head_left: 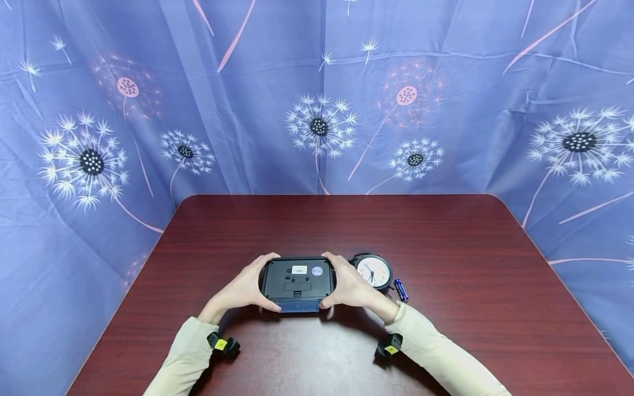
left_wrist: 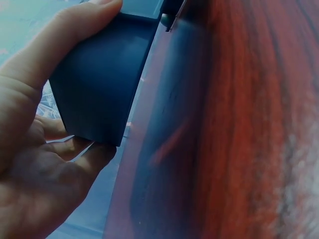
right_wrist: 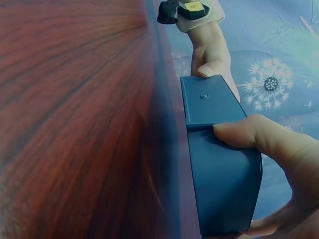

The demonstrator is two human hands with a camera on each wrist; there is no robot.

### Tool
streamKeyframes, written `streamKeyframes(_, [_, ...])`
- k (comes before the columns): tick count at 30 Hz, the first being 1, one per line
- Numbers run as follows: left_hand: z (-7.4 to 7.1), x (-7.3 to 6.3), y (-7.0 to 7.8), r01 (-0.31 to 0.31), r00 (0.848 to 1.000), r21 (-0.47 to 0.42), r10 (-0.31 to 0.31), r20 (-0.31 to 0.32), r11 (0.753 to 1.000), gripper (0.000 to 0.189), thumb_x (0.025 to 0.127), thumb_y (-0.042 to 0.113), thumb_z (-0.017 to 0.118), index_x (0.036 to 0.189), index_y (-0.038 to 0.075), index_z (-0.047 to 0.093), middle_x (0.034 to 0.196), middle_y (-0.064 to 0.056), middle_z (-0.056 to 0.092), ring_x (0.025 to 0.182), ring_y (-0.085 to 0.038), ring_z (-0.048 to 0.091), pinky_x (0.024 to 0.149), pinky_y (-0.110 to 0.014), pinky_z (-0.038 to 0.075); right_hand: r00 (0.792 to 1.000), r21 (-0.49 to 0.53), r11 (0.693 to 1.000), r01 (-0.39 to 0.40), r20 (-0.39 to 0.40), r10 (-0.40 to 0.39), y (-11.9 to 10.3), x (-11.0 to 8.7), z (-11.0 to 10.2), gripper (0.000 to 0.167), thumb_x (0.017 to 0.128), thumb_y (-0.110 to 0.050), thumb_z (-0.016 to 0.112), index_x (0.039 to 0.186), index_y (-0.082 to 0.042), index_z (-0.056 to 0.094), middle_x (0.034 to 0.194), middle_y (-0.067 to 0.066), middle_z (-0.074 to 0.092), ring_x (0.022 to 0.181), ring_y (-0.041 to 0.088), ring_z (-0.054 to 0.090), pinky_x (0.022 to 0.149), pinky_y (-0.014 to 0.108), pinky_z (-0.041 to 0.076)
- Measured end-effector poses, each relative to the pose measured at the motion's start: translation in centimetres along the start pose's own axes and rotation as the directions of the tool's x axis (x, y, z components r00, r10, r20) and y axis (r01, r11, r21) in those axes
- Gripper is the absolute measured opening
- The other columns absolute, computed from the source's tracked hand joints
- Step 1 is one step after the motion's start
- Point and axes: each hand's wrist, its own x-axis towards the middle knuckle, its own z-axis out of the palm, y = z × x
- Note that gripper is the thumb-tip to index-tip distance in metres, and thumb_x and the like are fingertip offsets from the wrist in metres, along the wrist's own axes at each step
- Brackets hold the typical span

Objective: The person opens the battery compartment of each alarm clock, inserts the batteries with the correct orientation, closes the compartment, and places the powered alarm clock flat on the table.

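Both hands grip a black rectangular clock-like device (head_left: 298,286) by its short ends, its back facing the head camera. That back carries small knobs, two stickers and a battery cover. My left hand (head_left: 247,287) holds the left end, thumb at the near edge and fingers on the far edge. On the right end, my right hand (head_left: 349,283) has the same hold. The left wrist view shows one end of the device (left_wrist: 104,79) between thumb and fingers. In the right wrist view, the thumb presses on the edge of the device (right_wrist: 224,184). Its front is hidden.
A round black alarm clock (head_left: 373,272) with a white dial lies just right of my right hand. Beside it are blue batteries (head_left: 401,290). The dark red wooden table (head_left: 238,220) meets a blue dandelion-patterned curtain (head_left: 257,126) at its back edge.
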Motion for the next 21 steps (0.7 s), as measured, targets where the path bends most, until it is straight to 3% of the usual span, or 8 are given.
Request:
streamKeyframes(10, [0.1,0.3,0.1,-0.006,1.000,0.027,0.006,-0.008,1.000,0.113,0.047,0.048,0.094,0.140,0.010,0.043,0.125,0.002,0.054,0.108,-0.014,0.052,0.095,-0.037,0.044,0.998,-0.010,0.999,0.050,0.040,-0.050,0.3,0.0,-0.6,0.112,0.052,-0.016,0.090,0.146,0.002,0.032,0.141,0.022,0.046,0.128,0.031,0.046,0.106,0.050,0.040])
streamKeyframes(16, [0.1,0.2,0.3,0.003,1.000,0.025,-0.003,-0.017,1.000,0.112,0.046,0.048,0.094,0.139,0.012,0.044,0.124,0.002,0.054,0.109,-0.015,0.052,0.096,-0.041,0.044,0.994,0.019,0.998,0.058,0.087,-0.059,0.4,-0.1,-1.0,0.113,0.056,-0.017,0.089,0.149,0.002,0.026,0.145,0.025,0.040,0.128,0.034,0.045,0.106,0.052,0.039])
streamKeyframes(21, [0.0,0.1,0.4,0.010,1.000,0.019,-0.010,-0.030,1.000,0.111,0.046,0.048,0.094,0.139,0.015,0.043,0.125,0.003,0.053,0.110,-0.016,0.051,0.097,-0.043,0.043,0.989,0.059,0.996,0.073,0.123,-0.080,0.6,-0.1,-1.3,0.114,0.060,-0.019,0.088,0.151,-0.002,0.022,0.151,0.025,0.032,0.139,0.036,0.034,0.110,0.055,0.033])
